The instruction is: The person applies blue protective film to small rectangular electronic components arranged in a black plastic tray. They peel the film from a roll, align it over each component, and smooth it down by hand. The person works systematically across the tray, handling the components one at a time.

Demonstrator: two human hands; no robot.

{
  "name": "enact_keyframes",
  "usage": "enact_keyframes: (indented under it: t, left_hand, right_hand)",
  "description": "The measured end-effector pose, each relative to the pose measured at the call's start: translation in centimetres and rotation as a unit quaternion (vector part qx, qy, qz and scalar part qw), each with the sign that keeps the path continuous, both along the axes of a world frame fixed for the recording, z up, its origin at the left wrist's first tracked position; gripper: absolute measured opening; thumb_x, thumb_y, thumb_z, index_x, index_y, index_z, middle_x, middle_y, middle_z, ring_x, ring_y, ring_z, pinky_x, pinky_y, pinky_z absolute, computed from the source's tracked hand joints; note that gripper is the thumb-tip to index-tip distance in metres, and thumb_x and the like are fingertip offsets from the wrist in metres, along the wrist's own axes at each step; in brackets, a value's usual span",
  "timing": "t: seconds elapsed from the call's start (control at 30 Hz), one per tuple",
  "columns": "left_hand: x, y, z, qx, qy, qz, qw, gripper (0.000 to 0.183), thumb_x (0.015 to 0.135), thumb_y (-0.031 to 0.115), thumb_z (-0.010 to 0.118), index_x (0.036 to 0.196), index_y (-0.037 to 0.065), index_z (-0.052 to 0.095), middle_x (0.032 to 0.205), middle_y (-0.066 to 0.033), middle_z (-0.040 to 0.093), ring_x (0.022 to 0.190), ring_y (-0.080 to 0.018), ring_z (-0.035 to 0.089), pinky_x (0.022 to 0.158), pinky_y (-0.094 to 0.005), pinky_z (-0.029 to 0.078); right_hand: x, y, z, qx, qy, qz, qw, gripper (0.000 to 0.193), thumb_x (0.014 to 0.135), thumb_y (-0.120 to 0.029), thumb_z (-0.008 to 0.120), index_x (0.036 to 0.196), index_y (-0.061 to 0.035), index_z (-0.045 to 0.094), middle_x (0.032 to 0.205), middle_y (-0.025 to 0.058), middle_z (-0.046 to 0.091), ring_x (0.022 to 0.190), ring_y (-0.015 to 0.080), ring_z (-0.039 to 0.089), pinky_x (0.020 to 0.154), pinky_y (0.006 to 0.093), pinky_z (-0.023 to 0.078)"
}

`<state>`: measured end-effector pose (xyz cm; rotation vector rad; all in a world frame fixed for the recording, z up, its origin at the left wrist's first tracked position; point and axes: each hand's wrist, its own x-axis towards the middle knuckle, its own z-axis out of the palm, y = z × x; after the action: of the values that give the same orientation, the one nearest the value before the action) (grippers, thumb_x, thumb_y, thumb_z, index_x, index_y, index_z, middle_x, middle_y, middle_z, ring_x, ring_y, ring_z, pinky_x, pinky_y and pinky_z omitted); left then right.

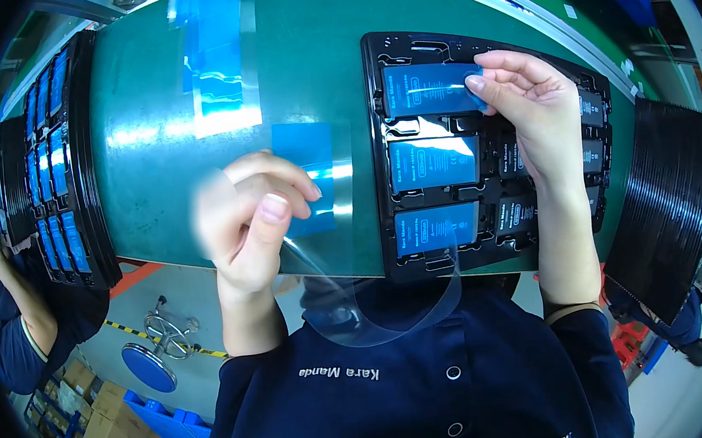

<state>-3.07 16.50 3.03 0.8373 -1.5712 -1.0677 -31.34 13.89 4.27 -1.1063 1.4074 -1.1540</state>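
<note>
1 blue film (431, 89) in right hand (532, 100)

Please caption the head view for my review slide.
Right hand pinching one end of a blue-covered battery in a black tray, clear film curling below the left hand.

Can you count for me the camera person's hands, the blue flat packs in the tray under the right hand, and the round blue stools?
Hands, left hand and right hand: 2
Blue flat packs: 3
Round blue stool: 1
Total: 6
</note>
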Motion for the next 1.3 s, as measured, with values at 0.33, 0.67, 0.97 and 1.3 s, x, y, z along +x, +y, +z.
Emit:
enact_keyframes:
  t: [0.33,0.67,0.97,1.3]
  left_hand:
    - [-0.1,-0.2,0.1,-0.018,-0.030,-0.007,0.999,0.032,0.084,0.017,0.062,0.059,-0.002,0.056,0.070,-0.0154,0.064,0.055,-0.0161,0.053,0.050,-0.0276,0.041]
    - [-0.3,-0.1,0.1,-0.011,-0.049,-0.005,0.999,0.024,0.079,0.012,0.066,0.061,-0.002,0.057,0.072,-0.0142,0.065,0.055,-0.0159,0.053,0.050,-0.0271,0.040]
    - [-0.5,-0.2,0.3,-0.001,0.013,-0.069,0.998,0.018,0.073,0.012,0.069,0.064,-0.001,0.059,0.072,-0.0121,0.064,0.057,-0.0173,0.053,0.053,-0.0282,0.040]
    - [-2.2,-0.2,1.0,0.009,0.020,-0.215,0.976,0.019,0.064,0.004,0.079,0.066,0.004,0.060,0.074,-0.0094,0.061,0.063,-0.0193,0.058,0.056,-0.0294,0.043]
  right_hand:
    - [0.2,0.0,0.0,0.014,0.004,-0.015,1.000,0.022,0.077,0.003,0.074,0.098,0.0034,0.068,0.081,0.0074,0.069,0.070,0.0078,0.064,0.061,0.0177,0.051]
    - [0.6,0.0,0.1,0.004,0.040,-0.017,0.999,0.021,0.077,0.003,0.073,0.097,0.0035,0.068,0.082,0.0064,0.069,0.072,0.0070,0.064,0.065,0.0179,0.052]
    - [1.0,0.5,-0.7,-0.055,0.116,-0.012,0.992,0.021,0.077,0.004,0.072,0.098,0.0028,0.069,0.083,0.0048,0.067,0.068,0.0043,0.059,0.065,0.0170,0.050]
    - [3.6,3.4,1.1,-0.011,-0.111,0.278,0.954,0.044,0.079,0.003,0.071,0.120,-0.0017,0.060,0.096,0.0052,0.062,0.086,0.0088,0.060,0.078,0.0211,0.049]
